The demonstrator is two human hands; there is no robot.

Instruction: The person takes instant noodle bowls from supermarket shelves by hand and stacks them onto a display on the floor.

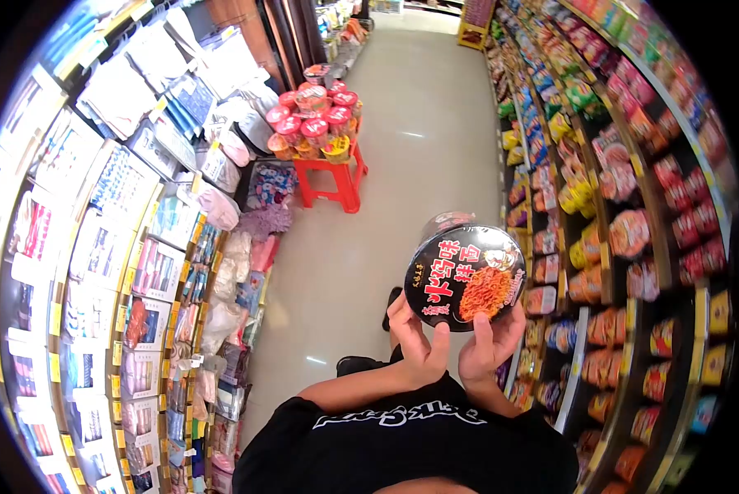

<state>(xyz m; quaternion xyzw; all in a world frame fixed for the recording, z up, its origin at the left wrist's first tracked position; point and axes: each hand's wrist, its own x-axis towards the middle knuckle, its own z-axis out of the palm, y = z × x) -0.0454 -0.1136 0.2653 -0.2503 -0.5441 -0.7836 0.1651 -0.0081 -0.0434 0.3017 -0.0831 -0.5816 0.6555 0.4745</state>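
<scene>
Both my hands hold an instant noodle bowl [466, 278] in front of my chest. Its round black lid carries red and white lettering and a picture of noodles, and it faces up toward me, slightly tilted. My left hand [419, 339] grips the lower left edge, thumb near the rim. On the lower right edge my right hand [491, 347] is closed around the bowl, its thumb also near the rim. Part of the bowl's side shows beyond the lid; the fingers underneath are mostly hidden.
A red plastic stool [328, 177] bearing several red-lidded cups [313, 128] stands ahead on the left. Shelves of packaged textiles [139, 272] line the left side. Snack shelves [604, 214] run along the right. A tiled aisle floor [402, 107] stretches between them.
</scene>
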